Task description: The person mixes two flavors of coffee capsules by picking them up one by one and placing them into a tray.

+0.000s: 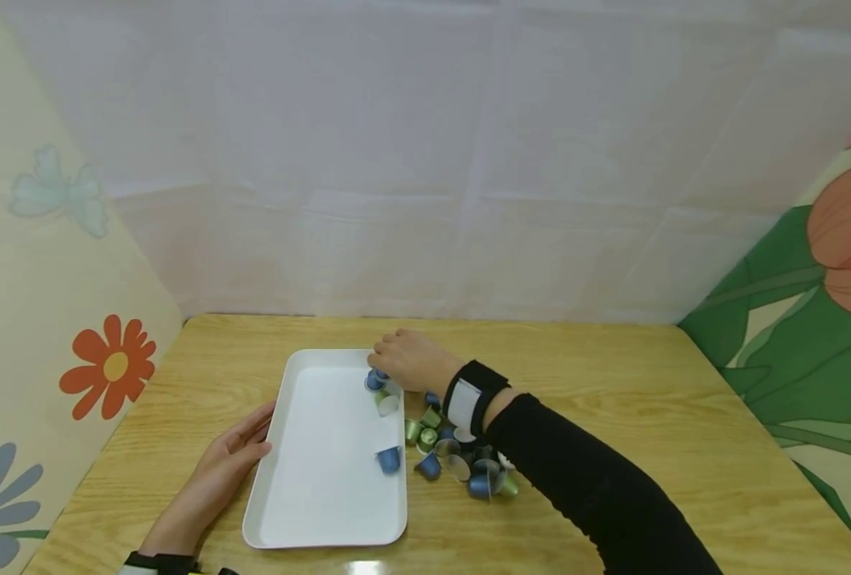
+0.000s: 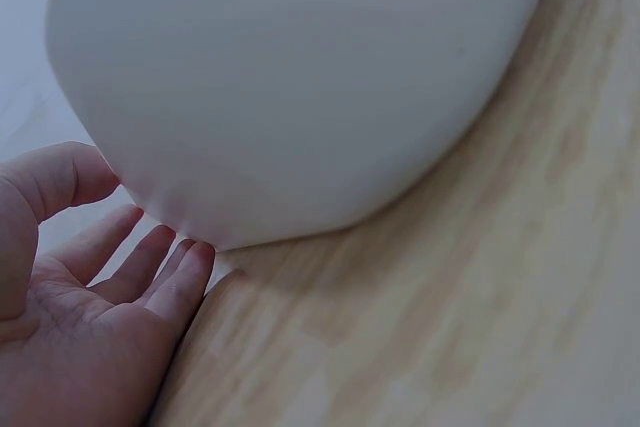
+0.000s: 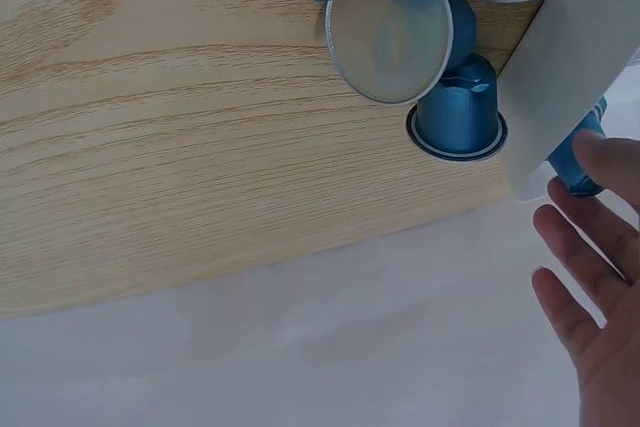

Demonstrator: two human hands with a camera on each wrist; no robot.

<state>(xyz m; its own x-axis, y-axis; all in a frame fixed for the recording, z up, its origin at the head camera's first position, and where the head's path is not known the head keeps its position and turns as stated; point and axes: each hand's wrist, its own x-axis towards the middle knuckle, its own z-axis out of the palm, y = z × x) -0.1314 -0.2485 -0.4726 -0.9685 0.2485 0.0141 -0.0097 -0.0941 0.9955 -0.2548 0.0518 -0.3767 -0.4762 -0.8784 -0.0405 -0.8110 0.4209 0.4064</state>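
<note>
A white tray [image 1: 325, 455] lies on the table with a few coffee capsules along its right side. My left hand [image 1: 220, 471] is at the tray's left edge, fingertips touching its outer wall, as the left wrist view shows. Over the far right corner of the tray, my right hand [image 1: 414, 361] pinches a blue coffee capsule [image 3: 574, 162] between thumb and index finger. Inside the tray, a green capsule [image 1: 385, 402] lies just nearer than that hand, and a blue capsule [image 1: 389, 460] lies further toward the front.
Right of the tray is a loose pile of blue and green capsules [image 1: 428, 438], partly hidden by the right forearm. One blue capsule [image 3: 458, 112] stands lid down beside the tray wall. The wooden table [image 1: 612, 383] ends at a white cloth backdrop [image 1: 397, 239].
</note>
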